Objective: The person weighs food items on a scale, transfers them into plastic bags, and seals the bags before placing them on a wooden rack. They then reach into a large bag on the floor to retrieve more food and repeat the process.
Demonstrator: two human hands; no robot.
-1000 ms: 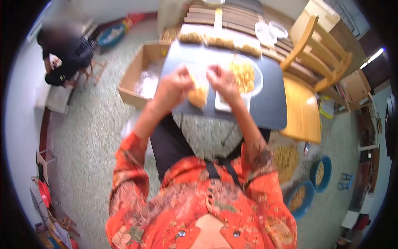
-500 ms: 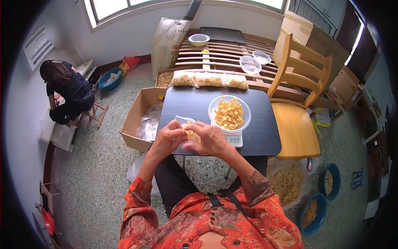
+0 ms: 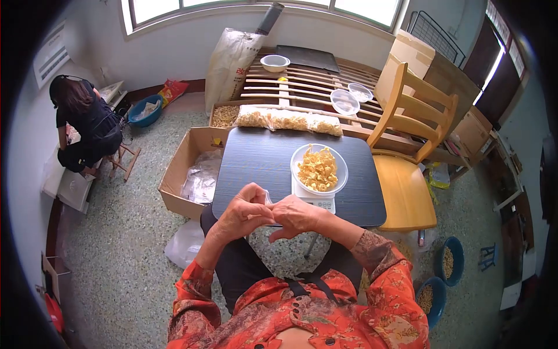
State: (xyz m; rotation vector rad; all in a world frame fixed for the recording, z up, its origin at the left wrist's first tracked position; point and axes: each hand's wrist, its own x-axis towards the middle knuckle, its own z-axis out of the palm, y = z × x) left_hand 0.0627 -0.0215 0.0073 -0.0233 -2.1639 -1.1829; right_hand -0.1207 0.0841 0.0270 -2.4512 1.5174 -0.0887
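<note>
My left hand (image 3: 244, 214) and my right hand (image 3: 297, 215) meet in front of the table's near edge, both with fingers pinched together. Between them shows a sliver of a small clear plastic bag (image 3: 268, 198); the rest is covered by my fingers. On the dark table (image 3: 250, 163), just beyond my right hand, a white kitchen scale (image 3: 321, 205) carries a translucent bowl (image 3: 343, 174). Curled, yellowish dried pieces (image 3: 317, 168) are heaped in the bowl. Filled clear bags (image 3: 288, 120) of similar pieces lie in a row along the far edge.
A cardboard box (image 3: 174, 174) with clear plastic bags (image 3: 202, 177) stands left of the table. To the right are a wooden chair (image 3: 401, 195) and blue basins (image 3: 442, 294). Behind is a slatted wooden frame (image 3: 314, 87). Another person (image 3: 87, 125) sits at far left.
My hands have drawn slightly down toward my body, and the bag with its yellowish contents is now mostly hidden by my fingers. The camera view has tilted and shifted a little.
</note>
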